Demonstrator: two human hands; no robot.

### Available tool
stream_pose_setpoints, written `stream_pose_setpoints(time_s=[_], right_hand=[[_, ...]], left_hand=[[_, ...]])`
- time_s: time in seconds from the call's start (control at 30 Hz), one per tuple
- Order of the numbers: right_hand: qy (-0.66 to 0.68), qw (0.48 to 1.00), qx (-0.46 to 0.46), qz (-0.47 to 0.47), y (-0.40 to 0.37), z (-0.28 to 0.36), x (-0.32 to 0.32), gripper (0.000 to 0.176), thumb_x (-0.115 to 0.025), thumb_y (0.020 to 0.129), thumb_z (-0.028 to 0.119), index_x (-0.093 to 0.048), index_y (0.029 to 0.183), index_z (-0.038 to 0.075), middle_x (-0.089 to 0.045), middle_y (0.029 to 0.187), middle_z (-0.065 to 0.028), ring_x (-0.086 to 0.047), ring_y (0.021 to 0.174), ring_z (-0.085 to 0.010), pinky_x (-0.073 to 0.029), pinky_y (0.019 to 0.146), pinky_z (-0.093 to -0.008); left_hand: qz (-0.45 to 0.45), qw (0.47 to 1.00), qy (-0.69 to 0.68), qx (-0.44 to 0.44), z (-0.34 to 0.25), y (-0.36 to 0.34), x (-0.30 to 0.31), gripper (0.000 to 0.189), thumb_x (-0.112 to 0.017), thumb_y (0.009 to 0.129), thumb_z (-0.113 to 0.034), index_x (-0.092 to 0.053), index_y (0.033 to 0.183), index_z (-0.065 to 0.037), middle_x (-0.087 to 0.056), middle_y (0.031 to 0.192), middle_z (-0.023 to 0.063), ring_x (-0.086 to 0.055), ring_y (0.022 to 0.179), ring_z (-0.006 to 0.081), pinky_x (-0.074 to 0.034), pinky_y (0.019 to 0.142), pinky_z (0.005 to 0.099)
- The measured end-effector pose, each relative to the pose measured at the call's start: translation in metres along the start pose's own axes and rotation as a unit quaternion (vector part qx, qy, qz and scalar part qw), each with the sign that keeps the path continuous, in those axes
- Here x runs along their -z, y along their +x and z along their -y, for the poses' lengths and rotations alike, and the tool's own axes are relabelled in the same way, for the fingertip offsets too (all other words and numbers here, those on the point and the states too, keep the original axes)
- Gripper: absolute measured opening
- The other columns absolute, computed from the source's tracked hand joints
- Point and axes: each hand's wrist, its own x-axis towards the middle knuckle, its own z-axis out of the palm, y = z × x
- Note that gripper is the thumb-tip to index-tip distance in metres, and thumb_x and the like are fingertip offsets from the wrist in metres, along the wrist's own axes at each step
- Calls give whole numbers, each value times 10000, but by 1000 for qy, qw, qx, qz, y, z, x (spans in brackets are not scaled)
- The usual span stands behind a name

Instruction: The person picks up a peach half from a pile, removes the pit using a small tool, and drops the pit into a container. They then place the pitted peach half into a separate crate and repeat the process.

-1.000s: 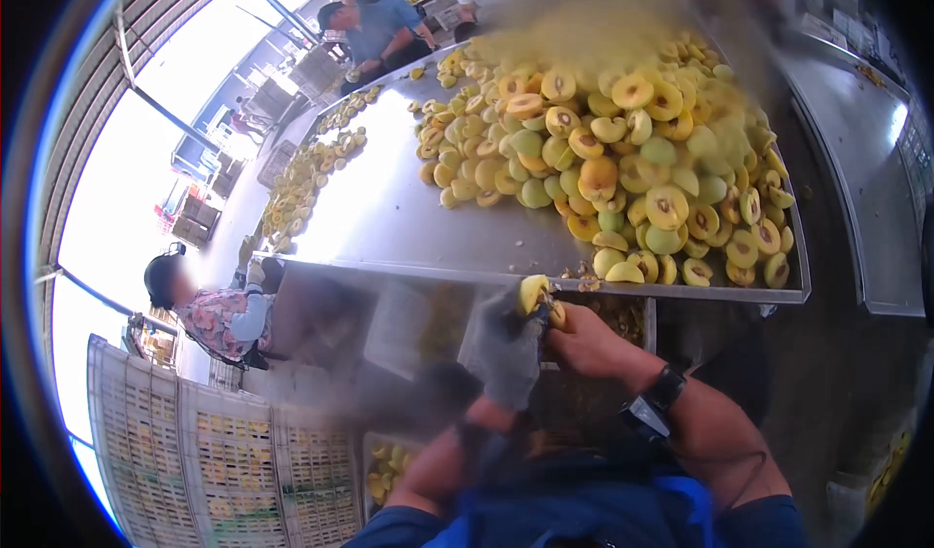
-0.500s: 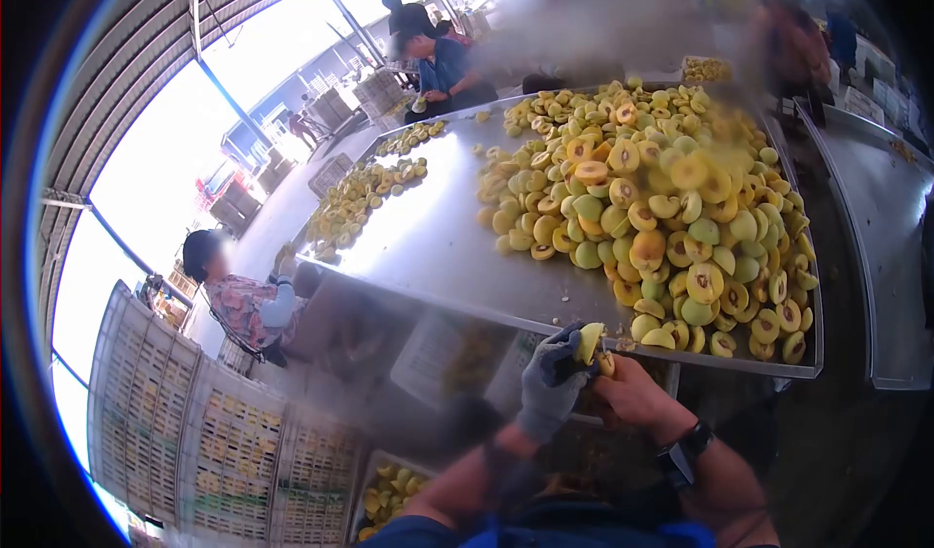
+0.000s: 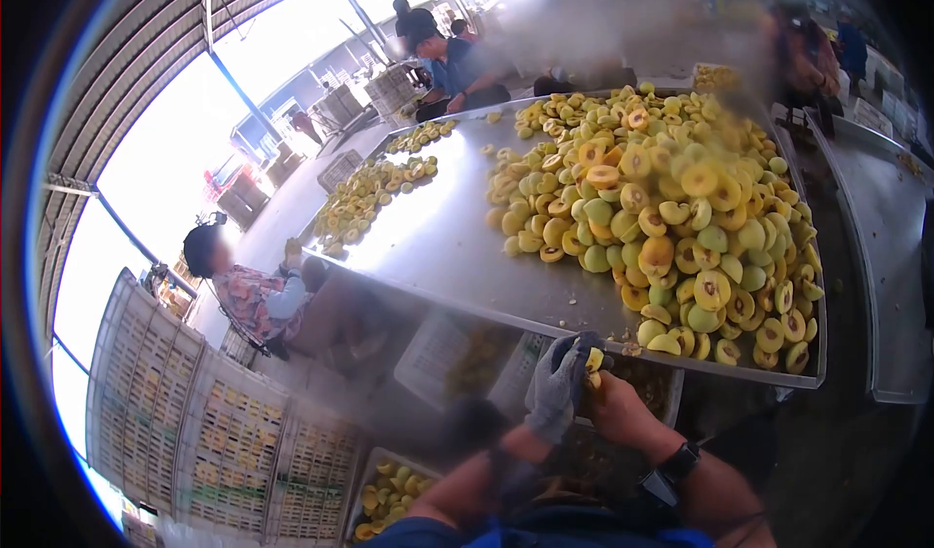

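Observation:
My left hand [image 3: 556, 387] wears a grey glove and grips a yellow fruit half [image 3: 592, 359] just below the near edge of the steel table [image 3: 438, 246]. Against the same fruit my bare right hand [image 3: 615, 407] is closed, with a black watch on its wrist; whether it holds a tool is hidden. A large heap of halved yellow-green fruit [image 3: 671, 207] with dark pits covers the right part of the table.
A smaller fruit pile [image 3: 375, 193] lies at the table's far left. A seated person in a patterned shirt [image 3: 248, 295] works at the left edge, and other people [image 3: 448, 61] stand at the far end. White crates [image 3: 195, 431] of fruit stack at lower left.
The view has tilted slightly, so the table and heap sit a little lower in the frame. Both hands stay together on the fruit half and have shifted down a bit.

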Motion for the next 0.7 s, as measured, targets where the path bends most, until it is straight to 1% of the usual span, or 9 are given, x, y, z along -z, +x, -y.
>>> stream_pose_setpoints(time_s=[0.03, 0.07, 0.17, 0.23, 0.3, 0.47, 0.6, 0.63, 0.7], right_hand=[[14, 1000, 26, 7, 5, -19, -7, 226, -571, 983, 85, -615, 1172, -30, -706, 1032, -77, -666, 962, -183, -529, 876, -330], [26, 998, 53, 13, 7, -34, -9, 218, -580, 987, 106, -617, 1154, -29, -705, 971, -67, -675, 901, -174, -543, 826, -320], [136, 977, -95, 137, 8, -27, 8, 189, -601, 992, 156, -609, 1084, -10, -634, 777, -27, -623, 688, -124, -516, 618, -289], [90, 982, -37, 160, 6, -27, 11, 164, -599, 992, 159, -601, 1059, 9, -591, 719, -5, -566, 605, -92, -463, 533, -275], [36, 985, 29, 168, 3, -19, 12, 141, -589, 993, 153, -593, 1050, 24, -570, 696, 6, -535, 561, -81, -439, 489, -274], [7, 976, 135, 168, 1, -4, 10, 135, -564, 999, 135, -582, 1100, 47, -576, 721, 8, -544, 564, -91, -455, 491, -278], [-36, 970, 205, 129, 5, -2, 1, 168, -568, 1010, 154, -579, 1146, 56, -583, 746, 14, -557, 583, -88, -458, 497, -269], [-27, 970, 202, 131, 7, -1, 2, 174, -571, 1012, 161, -581, 1152, 57, -585, 751, 15, -558, 586, -86, -456, 498, -267], [39, 984, 105, 141, 2, 8, 6, 180, -577, 1012, 168, -583, 1155, 57, -586, 754, 18, -559, 591, -83, -453, 500, -265]], left_hand=[[-37, 999, 7, -10, 9, 4, 0, 242, -575, 1053, -195, -668, 1123, 17, -714, 1074, 88, -673, 907, 147, -552, 798, 280], [-27, 998, 40, -37, 12, 7, 3, 247, -564, 1058, -198, -678, 1093, 18, -718, 1030, 89, -670, 875, 141, -550, 776, 279], [17, 996, 69, -55, 8, 13, 4, 288, -535, 1070, -206, -699, 1016, 24, -725, 922, 91, -664, 806, 134, -544, 733, 276], [68, 998, -4, 14, -7, 17, 2, 313, -520, 1077, -208, -700, 983, 31, -722, 885, 92, -666, 797, 142, -545, 737, 275], [129, 991, 13, -44, -6, 21, 6, 297, -534, 1064, -196, -693, 972, 38, -721, 890, 96, -665, 802, 146, -546, 743, 281], [194, 958, 173, -122, -28, 17, 4, 242, -569, 1022, -161, -675, 970, 50, -720, 910, 106, -661, 809, 158, -547, 764, 291], [226, 950, 177, -122, -28, 23, 9, 210, -566, 1010, -135, -671, 986, 46, -714, 917, 102, -653, 812, 152, -544, 765, 292], [213, 951, 183, -131, -28, 24, 9, 198, -562, 1009, -123, -671, 992, 42, -713, 915, 100, -651, 812, 149, -542, 761, 293], [179, 950, 206, -152, -25, 25, 8, 176, -556, 1004, -97, -672, 1005, 35, -711, 912, 96, -646, 813, 142, -539, 749, 294]])
